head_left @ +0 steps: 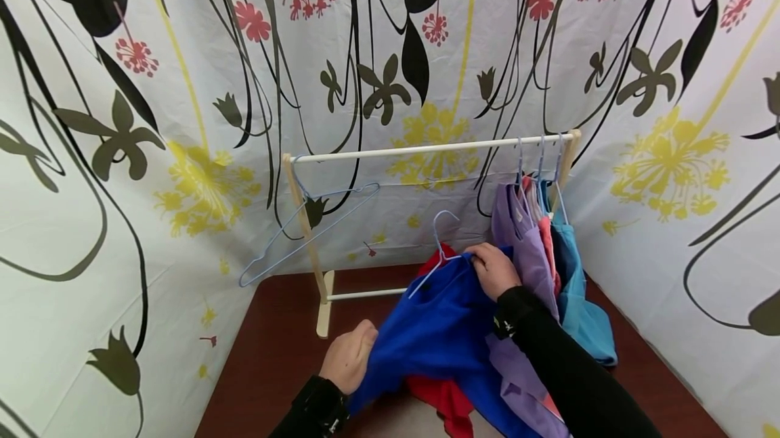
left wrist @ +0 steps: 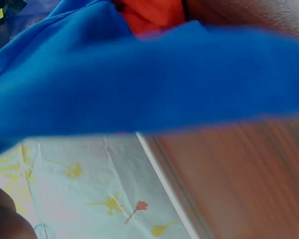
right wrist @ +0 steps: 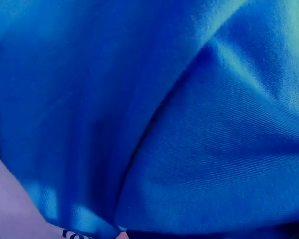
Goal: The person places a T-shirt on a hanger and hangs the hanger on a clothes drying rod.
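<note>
A blue shirt (head_left: 435,330) is stretched between my two hands, above a red garment (head_left: 447,401) that shows below it and behind its collar. My right hand (head_left: 495,270) grips the shirt's upper right part, at the shoulder. By that hand stands a light-blue wire hanger (head_left: 440,248), hook up. Its left arm lies outside over the blue cloth, while its right arm is hidden by the shirt and hand. My left hand (head_left: 352,357) holds the shirt's left edge, thumb side up. Blue cloth (right wrist: 139,124) fills most of the right wrist view.
A pale clothes rack (head_left: 420,150) stands at the table's back. From its left end hangs a bare wire hanger (head_left: 311,235). Lilac (head_left: 530,248), coral and turquoise garments (head_left: 569,275) hang at its right end, beside my right forearm. Flowered curtains surround the brown table (head_left: 256,357).
</note>
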`<state>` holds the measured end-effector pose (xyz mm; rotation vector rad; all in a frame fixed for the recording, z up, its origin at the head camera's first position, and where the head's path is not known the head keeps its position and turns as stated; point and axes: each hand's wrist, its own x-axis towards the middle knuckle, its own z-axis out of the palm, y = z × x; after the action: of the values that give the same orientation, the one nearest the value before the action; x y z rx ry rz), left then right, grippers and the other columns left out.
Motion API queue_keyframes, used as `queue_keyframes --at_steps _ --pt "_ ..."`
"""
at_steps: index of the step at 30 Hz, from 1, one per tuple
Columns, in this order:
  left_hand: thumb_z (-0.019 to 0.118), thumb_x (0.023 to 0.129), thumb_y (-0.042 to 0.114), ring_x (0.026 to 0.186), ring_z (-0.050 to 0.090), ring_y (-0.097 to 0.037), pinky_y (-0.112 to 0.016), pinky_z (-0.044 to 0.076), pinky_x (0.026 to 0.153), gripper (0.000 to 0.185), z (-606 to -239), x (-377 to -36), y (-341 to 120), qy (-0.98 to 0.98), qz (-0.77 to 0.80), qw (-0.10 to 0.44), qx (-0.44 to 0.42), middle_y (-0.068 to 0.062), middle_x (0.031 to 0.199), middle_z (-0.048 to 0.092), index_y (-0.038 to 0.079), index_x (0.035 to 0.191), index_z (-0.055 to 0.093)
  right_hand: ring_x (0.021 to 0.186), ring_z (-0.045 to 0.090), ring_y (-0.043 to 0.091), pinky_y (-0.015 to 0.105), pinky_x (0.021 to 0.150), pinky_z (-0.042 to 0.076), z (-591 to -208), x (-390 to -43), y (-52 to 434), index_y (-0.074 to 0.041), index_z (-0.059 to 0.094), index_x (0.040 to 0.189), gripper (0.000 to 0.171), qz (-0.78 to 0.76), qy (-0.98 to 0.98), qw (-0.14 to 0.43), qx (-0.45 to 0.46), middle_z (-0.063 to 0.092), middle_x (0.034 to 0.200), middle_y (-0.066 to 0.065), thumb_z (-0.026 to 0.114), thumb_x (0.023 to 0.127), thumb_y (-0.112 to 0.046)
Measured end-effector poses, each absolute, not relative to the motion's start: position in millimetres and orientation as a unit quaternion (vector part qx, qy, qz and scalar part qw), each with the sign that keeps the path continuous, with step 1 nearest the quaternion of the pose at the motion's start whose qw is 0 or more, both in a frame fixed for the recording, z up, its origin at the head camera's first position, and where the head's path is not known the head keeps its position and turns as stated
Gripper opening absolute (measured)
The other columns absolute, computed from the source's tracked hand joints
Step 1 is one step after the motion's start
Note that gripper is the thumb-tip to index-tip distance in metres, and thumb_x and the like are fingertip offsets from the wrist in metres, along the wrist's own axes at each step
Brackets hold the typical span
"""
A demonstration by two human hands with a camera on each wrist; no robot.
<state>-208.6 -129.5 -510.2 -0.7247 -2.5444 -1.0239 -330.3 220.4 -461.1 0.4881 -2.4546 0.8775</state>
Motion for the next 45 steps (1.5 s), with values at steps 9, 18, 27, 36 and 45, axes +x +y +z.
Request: queue_keyframes --at_steps 9,18,27,36,45 --pt "0.049 0.106 0.043 0.058 0.044 -0.002 -0.023 0.036 0.055 0.025 -519.1 -202.0 -143.5 -0.908 -0.325 0.09 -0.249 0.014 0.068 0.043 0.018 0.102 0.054 0.101 0.063 0.032 0.049 0.089 0.047 -462.5 -329.2 224.6 -0.005 0.072 0.11 0.02 0.32 -0.893 0.265 0.17 0.069 0.106 0.012 0.057 0.097 0.0" --pt "0.041 0.107 0.048 0.051 0.024 -0.004 -0.024 0.024 0.053 0.038 -528.8 -192.9 -159.6 -0.918 -0.304 0.035 -0.251 0.01 0.065 0.025 0.018 0.083 0.042 0.101 0.064 0.035 0.05 0.09 0.047 -465.2 -330.7 228.9 -0.002 0.072 0.111 0.021 0.323 -0.888 0.29 0.15 0.069 0.106 0.015 0.058 0.096 0.004" --pt "0.04 0.106 0.053 0.073 0.052 -0.006 -0.033 0.044 0.067 0.039 -535.9 -192.7 -180.6 -0.903 -0.354 -0.04 -0.24 0.009 0.086 0.054 0.019 0.101 0.058 0.103 0.063 0.035 0.05 0.091 0.046 -465.7 -326.7 231.0 -0.002 0.071 0.112 0.021 0.323 -0.891 0.278 0.153 0.068 0.107 0.015 0.058 0.096 0.003" --pt "0.049 0.105 0.048 0.1 0.06 -0.012 -0.04 0.051 0.085 0.04 -498.0 -201.5 -140.3 -0.91 -0.334 0.08 -0.234 0.004 0.116 0.061 0.017 0.126 0.062 0.102 0.063 0.034 0.051 0.091 0.046 -467.4 -324.1 229.6 -0.005 0.073 0.111 0.021 0.315 -0.899 0.259 0.163 0.069 0.106 0.013 0.058 0.097 0.0" --pt "0.05 0.107 0.04 0.065 0.048 -0.009 -0.029 0.041 0.061 0.024 -487.3 -207.4 -105.0 -0.924 -0.3 0.069 -0.227 0.009 0.076 0.049 0.019 0.097 0.057 0.108 0.061 0.031 0.05 0.094 0.045 -467.6 -322.6 224.3 -0.008 0.073 0.112 0.019 0.313 -0.905 0.234 0.17 0.068 0.111 0.01 0.059 0.1 -0.005"
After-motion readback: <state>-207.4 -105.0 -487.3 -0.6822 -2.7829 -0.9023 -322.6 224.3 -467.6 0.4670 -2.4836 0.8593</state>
